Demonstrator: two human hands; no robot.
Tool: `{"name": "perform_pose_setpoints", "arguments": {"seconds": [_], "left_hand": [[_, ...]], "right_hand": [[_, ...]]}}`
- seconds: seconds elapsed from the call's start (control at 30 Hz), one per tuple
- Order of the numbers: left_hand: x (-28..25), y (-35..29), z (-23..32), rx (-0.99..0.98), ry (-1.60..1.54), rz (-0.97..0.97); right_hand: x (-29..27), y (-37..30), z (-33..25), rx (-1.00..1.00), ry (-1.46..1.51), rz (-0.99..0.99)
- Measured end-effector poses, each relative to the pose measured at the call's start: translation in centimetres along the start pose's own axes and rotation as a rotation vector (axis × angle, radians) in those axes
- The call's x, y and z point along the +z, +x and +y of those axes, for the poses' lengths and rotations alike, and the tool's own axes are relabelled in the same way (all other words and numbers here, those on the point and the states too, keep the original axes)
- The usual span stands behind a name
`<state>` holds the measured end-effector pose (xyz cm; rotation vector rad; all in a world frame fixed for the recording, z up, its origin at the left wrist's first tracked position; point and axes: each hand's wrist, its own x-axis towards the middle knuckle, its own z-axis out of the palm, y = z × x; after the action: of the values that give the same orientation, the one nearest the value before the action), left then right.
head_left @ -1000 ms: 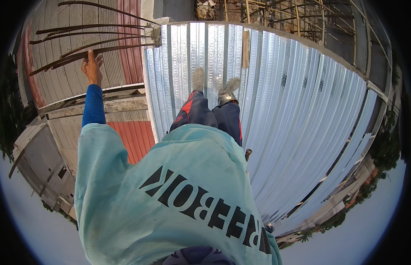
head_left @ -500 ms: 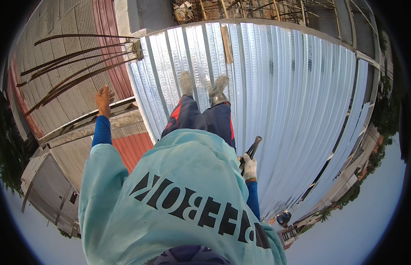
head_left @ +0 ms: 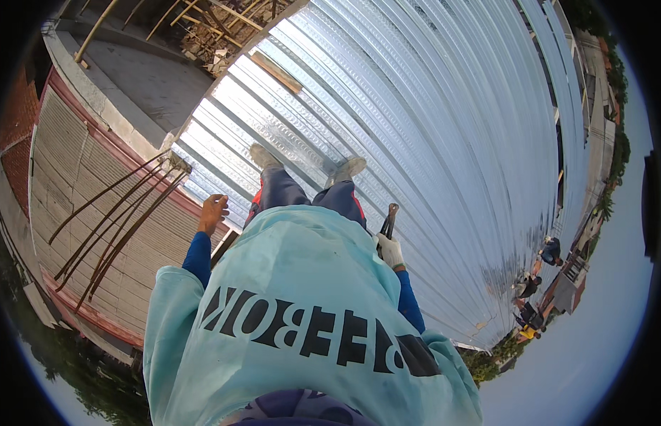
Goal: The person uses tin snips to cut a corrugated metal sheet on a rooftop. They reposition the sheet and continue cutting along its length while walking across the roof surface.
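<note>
My right hand [head_left: 391, 252], in a white work glove, is wrapped round a dark pair of pincers [head_left: 390, 219] held beside my right thigh, head pointing away from me. The hand partly hides the handles. My left hand [head_left: 214, 210] is bare and hangs in the air to my left, fingers loosely bent and apart, nothing visible in them. Below, my greyish boots [head_left: 347, 169] stand on shiny corrugated metal decking [head_left: 430, 142], one a little behind the other.
Several rusty rebar rods [head_left: 116, 234] stick out past the decking's left corner, over a grey corrugated roof [head_left: 67, 170]. A wooden strip [head_left: 276, 72] lies near the decking's far edge, with bamboo poles [head_left: 217, 25] beyond. Several people [head_left: 531, 286] are at the far right.
My view has turned to the right, so the decking and rebar appear rotated. My feet have stepped, and my left hand has come closer to my body. The pincers stay in my right hand.
</note>
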<state>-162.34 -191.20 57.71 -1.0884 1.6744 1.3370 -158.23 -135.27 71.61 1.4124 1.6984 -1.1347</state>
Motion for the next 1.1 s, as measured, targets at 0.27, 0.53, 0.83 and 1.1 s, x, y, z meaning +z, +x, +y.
{"name": "perform_pose_setpoints", "arguments": {"seconds": [0.27, 0.53, 0.83, 1.1], "left_hand": [[5.5, 1.4, 14.0, 0.126, 0.214, 0.17], [31.8, -1.4, 26.1, 0.328, 0.56, -0.19], [61.5, -10.4, 37.8, 0.655, 0.915, -0.579], [64.7, -1.6, 42.9, 0.489, 1.246, -0.692]], "right_hand": [[-11.0, 1.3, 9.2, 0.125, 0.39, -0.008], [-22.2, 10.8, 18.1, 0.153, 0.586, 0.088], [-33.2, 15.5, 19.6, 0.147, 0.959, 0.343], [-33.3, 11.6, 16.2, 0.206, 1.005, 0.334]]}}
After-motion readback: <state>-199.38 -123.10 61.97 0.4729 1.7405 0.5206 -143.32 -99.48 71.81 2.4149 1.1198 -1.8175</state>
